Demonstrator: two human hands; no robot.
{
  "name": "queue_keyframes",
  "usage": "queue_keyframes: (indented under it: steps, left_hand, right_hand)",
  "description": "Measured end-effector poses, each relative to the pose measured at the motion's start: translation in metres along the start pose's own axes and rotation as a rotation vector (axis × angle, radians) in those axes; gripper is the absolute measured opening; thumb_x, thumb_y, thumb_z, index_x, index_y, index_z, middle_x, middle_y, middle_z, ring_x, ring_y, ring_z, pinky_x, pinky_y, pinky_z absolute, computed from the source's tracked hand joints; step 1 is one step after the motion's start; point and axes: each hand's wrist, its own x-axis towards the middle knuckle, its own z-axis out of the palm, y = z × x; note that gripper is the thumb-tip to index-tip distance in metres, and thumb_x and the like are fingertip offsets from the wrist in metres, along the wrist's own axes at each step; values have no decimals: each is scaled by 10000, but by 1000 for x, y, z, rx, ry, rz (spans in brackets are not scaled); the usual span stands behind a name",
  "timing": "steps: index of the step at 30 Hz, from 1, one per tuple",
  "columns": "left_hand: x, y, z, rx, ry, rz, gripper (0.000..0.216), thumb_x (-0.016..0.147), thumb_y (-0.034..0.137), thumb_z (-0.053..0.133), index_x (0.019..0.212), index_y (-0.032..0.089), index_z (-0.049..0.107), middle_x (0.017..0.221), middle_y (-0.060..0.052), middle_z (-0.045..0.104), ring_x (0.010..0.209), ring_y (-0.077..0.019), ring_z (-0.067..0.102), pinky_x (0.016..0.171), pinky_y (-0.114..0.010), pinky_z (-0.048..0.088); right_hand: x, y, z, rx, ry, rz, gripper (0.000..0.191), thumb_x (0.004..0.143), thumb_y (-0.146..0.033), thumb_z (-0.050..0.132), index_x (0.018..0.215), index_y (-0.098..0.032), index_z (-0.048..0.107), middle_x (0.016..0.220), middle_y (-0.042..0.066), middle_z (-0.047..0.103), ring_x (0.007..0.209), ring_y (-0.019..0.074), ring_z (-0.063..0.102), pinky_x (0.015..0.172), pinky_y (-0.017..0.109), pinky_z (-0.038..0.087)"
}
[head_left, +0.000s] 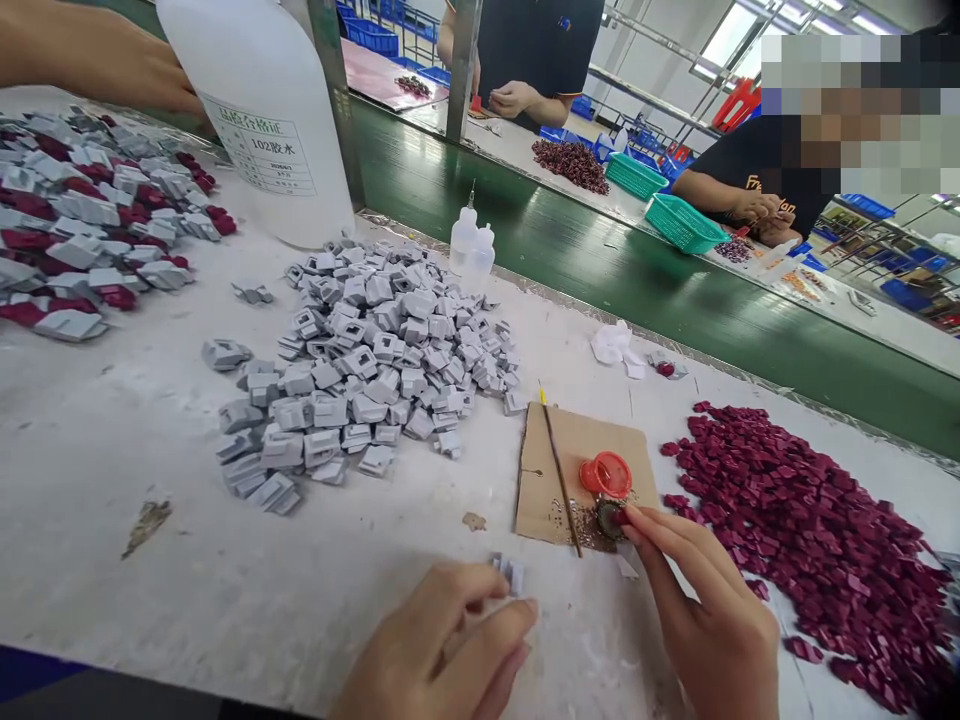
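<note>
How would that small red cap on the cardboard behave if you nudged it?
The red cap looks thin and plastic, so probably very light and easy to slide across the flat cardboard. Being round and shallow, it may roll if tipped on edge. The right hand beside it could knock it.

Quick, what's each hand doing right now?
Left hand: closed, pinching a small grey plastic piece.
Right hand: closed, fingertips pressing a small dark red piece at the cardboard.

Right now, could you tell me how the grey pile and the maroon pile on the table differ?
The grey pile holds larger, blocky parts; the maroon pile holds smaller, flatter chips. The grey pile sits centre-left beyond the left hand; the maroon pile spreads beside the right hand. Both lie loose on the white table.
</note>
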Motion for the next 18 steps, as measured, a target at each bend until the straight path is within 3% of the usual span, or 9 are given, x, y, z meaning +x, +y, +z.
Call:
queue_keyframes:
  steps: [4,8,11,14,18]
  left_hand:
    - [9,-11,-3,210,-70,142,437,883,69,417,1288,179,537,1244,-85,639,1099,-274,590,925,-388,524]
    - [11,-14,-14,33,-180,13,402,886,28,407,1225,200,539,1161,-42,659,1054,-184,612,924,-273,509]
    - [9,-9,-18,-137,-99,-110,362,824,-6,470,1093,222,551,1038,-19,650,933,-138,639,833,-201,519]
    - [5,-4,-12,-287,-22,-133,429,679,-52,486,1012,218,517,952,3,639,873,-115,648,788,-160,520]
    - [1,0,-2,-277,-7,-127,370,729,-39,544,1001,211,553,962,-12,677,890,-126,667,814,-166,525]
  right_hand:
    - [3,1,-1,22,-35,-41,176,885,-91,554,1017,-178,631,981,33,666,899,122,637,859,237,499]
    - [2,0,-2,34,-45,-31,167,883,-98,565,1020,-170,628,996,35,660,919,124,630,903,242,478]
    - [-1,-3,-2,5,-25,-1,162,893,-145,578,1043,-179,628,1012,26,656,917,117,622,915,229,464]
    - [-10,-9,-4,30,43,108,196,875,-163,615,1066,-201,638,1002,9,662,899,104,619,917,204,451]
    - [-23,-23,-7,285,118,223,238,843,-160,638,1064,-249,643,895,-10,682,768,121,653,715,221,541]
